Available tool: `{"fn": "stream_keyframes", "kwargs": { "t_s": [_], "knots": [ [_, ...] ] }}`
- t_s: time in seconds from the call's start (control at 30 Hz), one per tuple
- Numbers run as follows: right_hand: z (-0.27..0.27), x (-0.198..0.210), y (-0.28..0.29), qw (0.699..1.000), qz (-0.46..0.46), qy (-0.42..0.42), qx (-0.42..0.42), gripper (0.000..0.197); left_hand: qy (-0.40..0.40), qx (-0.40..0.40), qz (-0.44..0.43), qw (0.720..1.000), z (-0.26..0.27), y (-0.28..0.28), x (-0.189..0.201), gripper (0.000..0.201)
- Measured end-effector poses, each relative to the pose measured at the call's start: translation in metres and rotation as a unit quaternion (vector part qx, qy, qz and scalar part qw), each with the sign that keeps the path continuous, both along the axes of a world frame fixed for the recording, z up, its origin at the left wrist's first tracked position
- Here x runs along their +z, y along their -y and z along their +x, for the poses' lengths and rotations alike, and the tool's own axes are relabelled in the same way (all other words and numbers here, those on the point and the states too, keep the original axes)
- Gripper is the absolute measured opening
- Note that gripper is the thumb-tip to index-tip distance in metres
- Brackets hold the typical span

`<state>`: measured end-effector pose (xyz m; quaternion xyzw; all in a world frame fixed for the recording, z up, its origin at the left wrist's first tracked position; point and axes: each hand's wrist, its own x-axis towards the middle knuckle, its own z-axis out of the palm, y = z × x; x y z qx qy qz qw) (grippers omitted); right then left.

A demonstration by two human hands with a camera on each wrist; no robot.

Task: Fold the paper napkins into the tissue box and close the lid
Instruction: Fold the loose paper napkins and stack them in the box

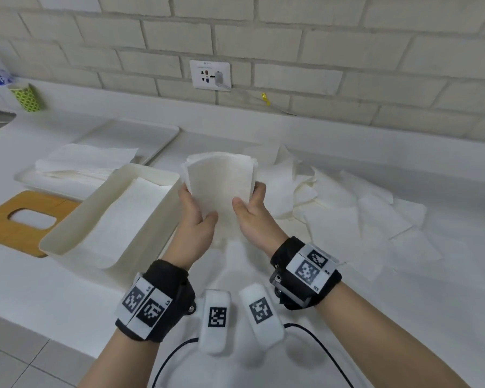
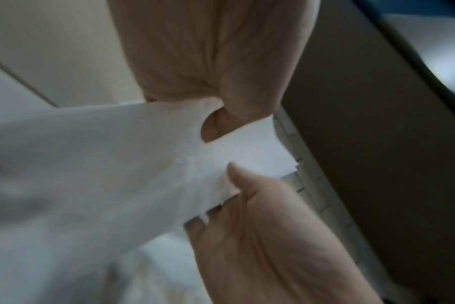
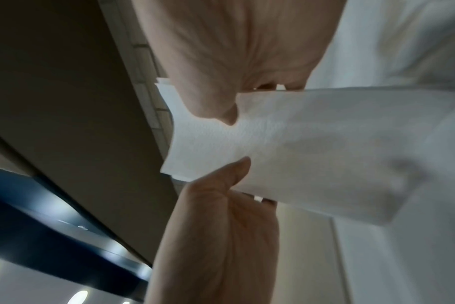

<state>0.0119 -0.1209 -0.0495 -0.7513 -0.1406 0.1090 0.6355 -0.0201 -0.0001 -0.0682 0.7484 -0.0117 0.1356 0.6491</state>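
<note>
Head view shows both hands holding a stack of napkins [image 1: 219,183] up in the air, just to the right of the tissue box [image 1: 67,242]. The left hand [image 1: 195,219] pinches the stack's left edge and the right hand [image 1: 252,211] pinches its right edge. The sheets could fan out and slip, because they are thin and the edges do not line up. The stack is white, soft and bumpy. The box is open, with white paper inside. Its wooden lid [image 1: 0,228] lies left of the box.
</note>
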Motion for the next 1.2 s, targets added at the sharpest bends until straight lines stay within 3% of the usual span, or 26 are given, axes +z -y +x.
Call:
{"fn": "stream_keyframes", "kwargs": {
  "t_s": [0.1,0.2,0.27,0.4,0.6,0.8,0.97,1.2],
  "knots": [
    [0.0,-0.012,-0.001,0.999,-0.037,-0.018,-0.009,0.009,-0.046,-0.006,0.003,0.999,0.0,-0.001,-0.011,0.039],
    [0.002,-0.003,-0.005,1.0,-0.018,-0.008,-0.009,0.008,-0.006,0.018,-0.012,1.0,0.004,0.002,-0.003,0.038],
    [0.002,0.0,-0.005,1.0,-0.004,-0.011,-0.004,0.013,0.009,0.017,-0.024,1.0,0.005,0.003,-0.001,0.041],
    [0.0,-0.009,-0.004,0.998,-0.046,-0.046,-0.007,0.027,-0.041,-0.013,-0.03,0.999,0.001,0.002,-0.012,0.04],
    [0.003,-0.002,-0.005,0.999,-0.019,-0.027,0.005,0.016,0.011,0.016,-0.019,1.0,0.012,0.001,-0.008,0.034],
    [0.001,-0.014,-0.001,0.996,-0.066,-0.058,-0.007,0.025,-0.056,-0.019,-0.005,0.998,0.008,0.0,-0.021,0.032],
    [0.003,-0.004,0.001,0.999,-0.031,-0.034,-0.016,0.014,-0.024,0.0,-0.026,0.999,0.015,0.003,-0.008,0.022],
    [0.005,-0.02,0.004,0.994,-0.071,0.014,-0.08,0.04,-0.064,-0.02,-0.058,0.996,0.006,0.005,-0.016,0.027]
  ]
}}
